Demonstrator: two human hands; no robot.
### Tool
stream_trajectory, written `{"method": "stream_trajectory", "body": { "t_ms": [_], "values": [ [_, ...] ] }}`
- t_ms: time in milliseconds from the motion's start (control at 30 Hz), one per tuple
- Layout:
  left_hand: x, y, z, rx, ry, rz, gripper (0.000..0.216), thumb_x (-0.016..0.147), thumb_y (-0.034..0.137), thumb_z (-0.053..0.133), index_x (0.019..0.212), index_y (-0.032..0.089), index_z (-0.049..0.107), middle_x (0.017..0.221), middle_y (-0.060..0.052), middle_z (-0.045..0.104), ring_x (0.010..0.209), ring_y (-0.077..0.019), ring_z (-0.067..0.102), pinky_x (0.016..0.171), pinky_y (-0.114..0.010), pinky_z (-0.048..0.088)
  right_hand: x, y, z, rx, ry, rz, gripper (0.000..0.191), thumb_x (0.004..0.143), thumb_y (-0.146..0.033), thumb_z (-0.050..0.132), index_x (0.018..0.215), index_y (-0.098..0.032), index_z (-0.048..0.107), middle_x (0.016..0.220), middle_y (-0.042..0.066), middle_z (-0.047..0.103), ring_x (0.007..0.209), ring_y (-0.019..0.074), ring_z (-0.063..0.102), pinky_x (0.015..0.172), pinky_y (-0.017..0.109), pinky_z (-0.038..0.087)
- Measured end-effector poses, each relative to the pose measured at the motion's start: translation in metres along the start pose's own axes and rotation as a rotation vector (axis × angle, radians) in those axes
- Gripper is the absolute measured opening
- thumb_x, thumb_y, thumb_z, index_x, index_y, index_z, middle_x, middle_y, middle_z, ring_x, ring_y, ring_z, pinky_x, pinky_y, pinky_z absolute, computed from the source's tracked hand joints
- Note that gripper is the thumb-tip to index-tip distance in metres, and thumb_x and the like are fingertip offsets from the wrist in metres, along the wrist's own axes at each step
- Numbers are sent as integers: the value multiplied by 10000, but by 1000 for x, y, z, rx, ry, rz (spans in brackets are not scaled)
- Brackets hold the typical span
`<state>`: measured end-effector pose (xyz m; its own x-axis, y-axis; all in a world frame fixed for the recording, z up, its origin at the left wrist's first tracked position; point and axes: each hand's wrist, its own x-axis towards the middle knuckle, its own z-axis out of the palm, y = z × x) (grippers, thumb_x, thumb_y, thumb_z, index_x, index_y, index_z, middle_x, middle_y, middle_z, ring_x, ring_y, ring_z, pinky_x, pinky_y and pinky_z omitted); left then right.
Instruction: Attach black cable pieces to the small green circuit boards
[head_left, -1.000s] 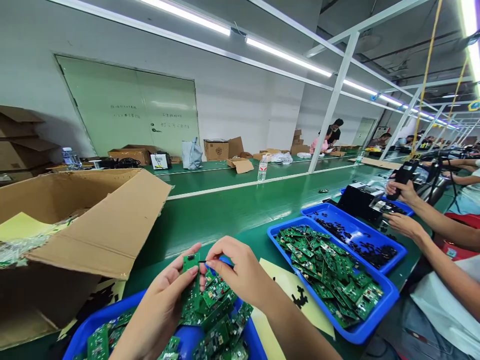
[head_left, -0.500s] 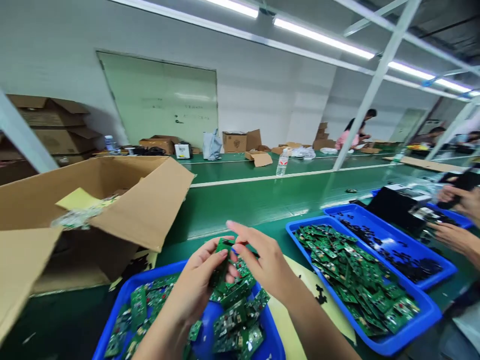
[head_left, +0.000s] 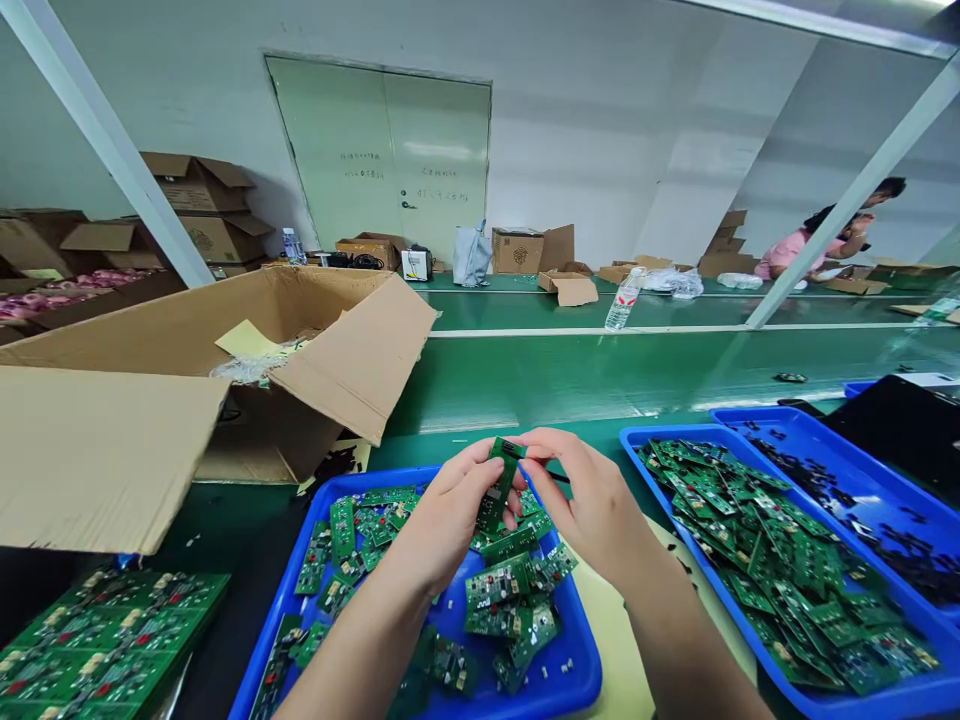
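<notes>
One board (head_left: 495, 497) in left hand (head_left: 456, 505), right index finger (head_left: 551, 440) now lowered

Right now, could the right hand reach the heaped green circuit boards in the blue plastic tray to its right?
Probably yes: the right hand is nearby, and nothing covers the heaped boards.

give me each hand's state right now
Left hand: closed, holding a green circuit board.
Right hand: pinched closed at the board's upper end; whether it grips anything cannot be told.

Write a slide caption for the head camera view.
Left hand holding a green circuit board above a blue tray, right hand at its upper end.
</notes>
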<state>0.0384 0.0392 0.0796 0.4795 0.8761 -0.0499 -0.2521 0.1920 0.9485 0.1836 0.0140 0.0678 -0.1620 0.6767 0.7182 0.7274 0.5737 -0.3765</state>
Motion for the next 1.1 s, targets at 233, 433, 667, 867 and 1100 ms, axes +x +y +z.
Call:
{"method": "stream_trajectory", "body": {
  "t_ms": [233,433,667,867,1100],
  "values": [
    [0,-1,0,51,-11,43,192,808,309,536,835,156,649,604,17,546,546,-113,481,523,-227,410,2,0,2,-46,-11,-48,172,924,-134,418,1041,-188,532,879,61,675,788,169,663,696,280,534],
    [0,0,1,61,-11,53,186,822,305,532,811,151,636,582,17,535,542,-108,465,499,-214,402,2,-1,3,-44,6,-48,175,918,-126,421,1033,-196,534,859,52,671,778,162,656,691,270,529],
    [0,1,2,80,-5,45,220,823,351,534,749,152,592,598,16,524,538,-98,455,479,-205,381,2,-1,2,-33,-4,-46,180,913,-121,427,1042,-189,534,849,48,673,775,167,655,701,280,529],
    [0,1,1,138,6,48,260,833,388,519,715,157,531,631,33,499,520,-75,435,455,-185,357,2,0,2,-25,8,-33,160,901,-122,449,1026,-195,519,863,54,668,788,174,658,692,283,537],
    [2,-1,-1,342,14,62,265,866,405,449,750,170,492,648,34,504,523,-80,448,469,-195,373,3,4,-1,-69,60,-43,181,894,-107,462,1052,-188,499,817,47,644,751,176,641,664,292,541]
  ]
}}
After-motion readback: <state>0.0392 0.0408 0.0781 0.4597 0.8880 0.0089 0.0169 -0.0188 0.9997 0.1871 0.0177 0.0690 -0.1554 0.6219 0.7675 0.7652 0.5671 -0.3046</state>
